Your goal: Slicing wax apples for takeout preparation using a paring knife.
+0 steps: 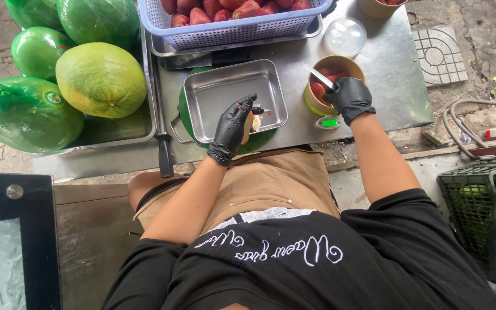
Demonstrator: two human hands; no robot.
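My left hand (232, 127), in a black glove, holds a pale cut piece of fruit (249, 124) over the near right corner of a shallow steel tray (213, 92). The tray rests on a green cutting board (259, 139). In my right hand (348, 97), also black-gloved, I grip a small knife (318, 76) whose blade points up-left over a brown paper cup (317, 102) of red fruit pieces. That cup stands on a small scale with a lit green display (329, 122).
A blue basket (231, 28) of red fruit sits at the back of the steel table (391, 74), beside a clear plastic lid (345, 35). Large green pomelos (100, 79) fill a tray at left. A big black-handled knife (164, 150) lies alongside. A green crate (471, 198) stands at right.
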